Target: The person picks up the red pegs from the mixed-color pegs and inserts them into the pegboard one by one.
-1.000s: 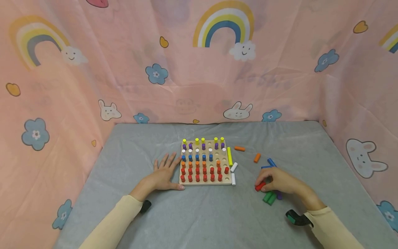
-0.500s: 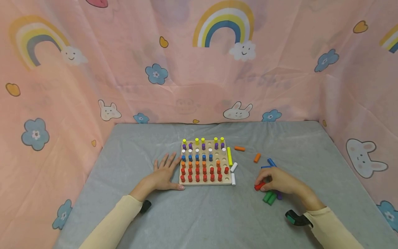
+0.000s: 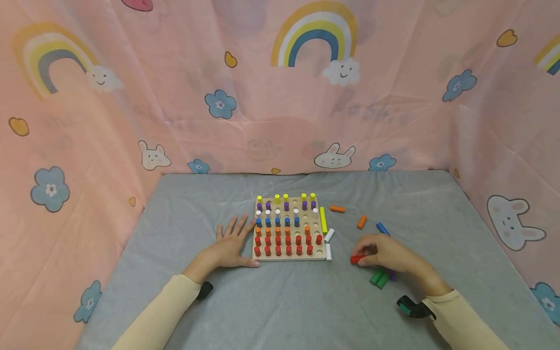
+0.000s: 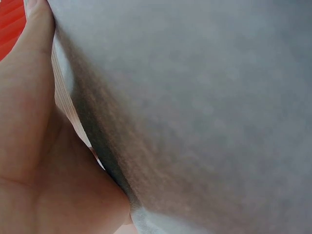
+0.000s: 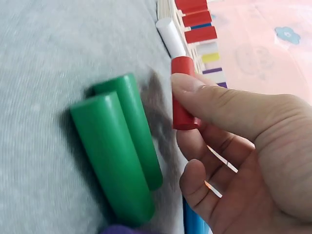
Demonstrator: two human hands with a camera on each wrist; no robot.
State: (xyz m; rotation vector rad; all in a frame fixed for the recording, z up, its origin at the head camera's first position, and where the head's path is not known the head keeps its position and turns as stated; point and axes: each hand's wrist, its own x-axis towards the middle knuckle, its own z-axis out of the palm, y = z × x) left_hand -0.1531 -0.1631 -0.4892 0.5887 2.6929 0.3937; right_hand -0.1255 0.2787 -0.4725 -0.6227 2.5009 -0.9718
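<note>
Between the thumb and fingers of my right hand (image 3: 387, 253) I pinch a red peg (image 3: 356, 260). In the right wrist view the red peg (image 5: 183, 114) is held clear of two green pegs (image 5: 114, 161) lying side by side. My left hand (image 3: 228, 249) lies flat with fingers spread, its fingertips and thumb at the left edge of a wooden pegboard (image 3: 293, 258). Rows of red, orange, blue, white, purple and yellow pegs stand upright in the board, and some holes are bare. The left wrist view mostly has palm and grey cloth.
Right of the board lie a long yellow piece (image 3: 323, 221), two white pegs (image 3: 328, 252) and two orange pegs (image 3: 361, 222). A blue peg (image 3: 382, 228) and a purple peg (image 3: 393, 276) are partly behind my right hand. Pink printed cloth (image 3: 280, 121) hangs behind the grey table (image 3: 197, 204).
My right hand has shifted slightly left with the red peg, away from the loose pegs. The left hand and the board have stayed in place.
</note>
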